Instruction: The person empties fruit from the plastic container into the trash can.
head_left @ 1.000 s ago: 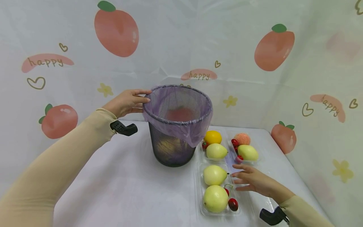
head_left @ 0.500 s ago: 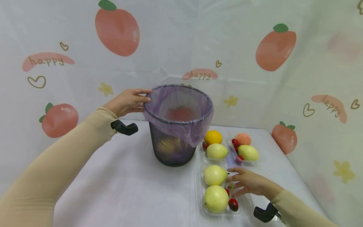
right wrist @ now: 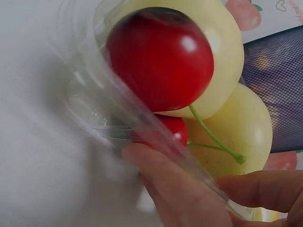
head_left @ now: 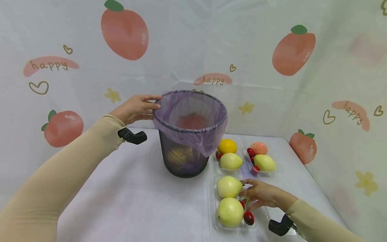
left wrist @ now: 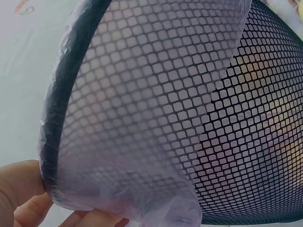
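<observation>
A black mesh wastebasket point(head_left: 185, 161) with a purple bin liner point(head_left: 201, 143) folded over its rim stands mid-table. My left hand point(head_left: 134, 109) grips its left rim. Close up in the left wrist view, fingers point(left wrist: 21, 184) lie on both sides of the lined rim. At the right, my right hand point(head_left: 266, 194) pinches the right edge of a near clear plastic tray point(head_left: 217, 229), fingers point(right wrist: 258, 187) on both sides of its rim. This tray holds a yellow pear point(head_left: 228, 187), a round yellow fruit point(head_left: 230, 211) and red cherries point(right wrist: 161, 59) with green stems.
Behind the near tray, another tray carries an orange point(head_left: 227, 146) and a yellow pear point(head_left: 231, 161). To its right, a third holds a pinkish peach point(head_left: 258, 148), a yellow-green mango point(head_left: 264, 163) and small red fruits. A fruit-printed cloth point(head_left: 169, 43) hangs behind the table.
My right hand has moved left, from beside the near tray to its right edge, and its fingers have closed on that edge. My left hand stays on the wastebasket rim.
</observation>
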`<action>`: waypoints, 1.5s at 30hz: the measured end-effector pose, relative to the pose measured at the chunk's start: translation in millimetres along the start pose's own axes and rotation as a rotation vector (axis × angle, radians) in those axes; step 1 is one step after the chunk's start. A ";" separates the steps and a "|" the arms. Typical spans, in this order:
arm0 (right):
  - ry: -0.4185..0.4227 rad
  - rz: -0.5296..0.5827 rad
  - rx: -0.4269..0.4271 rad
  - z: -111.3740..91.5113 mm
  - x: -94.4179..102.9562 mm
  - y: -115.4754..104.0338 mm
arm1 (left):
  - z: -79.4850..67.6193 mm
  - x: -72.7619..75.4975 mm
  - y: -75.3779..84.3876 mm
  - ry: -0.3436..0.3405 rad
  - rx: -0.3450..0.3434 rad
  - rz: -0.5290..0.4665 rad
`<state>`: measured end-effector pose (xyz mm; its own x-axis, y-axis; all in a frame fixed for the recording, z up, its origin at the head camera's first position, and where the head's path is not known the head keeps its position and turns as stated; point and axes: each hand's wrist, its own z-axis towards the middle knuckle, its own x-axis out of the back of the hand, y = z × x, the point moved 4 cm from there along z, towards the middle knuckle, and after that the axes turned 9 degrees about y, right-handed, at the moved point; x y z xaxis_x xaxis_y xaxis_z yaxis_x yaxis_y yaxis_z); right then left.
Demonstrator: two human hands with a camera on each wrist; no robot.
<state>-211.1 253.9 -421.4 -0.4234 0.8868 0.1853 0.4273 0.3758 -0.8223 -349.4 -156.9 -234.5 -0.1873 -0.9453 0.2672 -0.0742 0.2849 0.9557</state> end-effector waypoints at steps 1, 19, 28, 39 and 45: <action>-0.006 0.005 -0.002 -0.1 -0.2 -0.2 | 0.0 -0.1 0.1 -0.002 -0.002 0.000; 0.090 -0.037 -0.025 -8.7 -5.2 -6.8 | 1.1 1.5 -0.1 0.012 0.014 0.004; 0.077 0.051 -0.053 -8.9 -9.3 -5.9 | 0.3 0.5 1.1 -0.006 0.007 -0.013; -0.069 0.113 0.028 -10.6 -11.4 1.2 | 0.4 -0.2 2.7 -0.006 0.007 -0.006; -0.082 0.179 -0.005 -11.6 -12.6 5.6 | 1.1 0.1 1.6 -0.001 0.012 -0.007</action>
<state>-194.1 247.9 -422.2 -0.4035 0.9149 -0.0084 0.5058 0.2154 -0.8353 -350.6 -156.4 -233.1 -0.1875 -0.9471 0.2604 -0.0872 0.2801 0.9560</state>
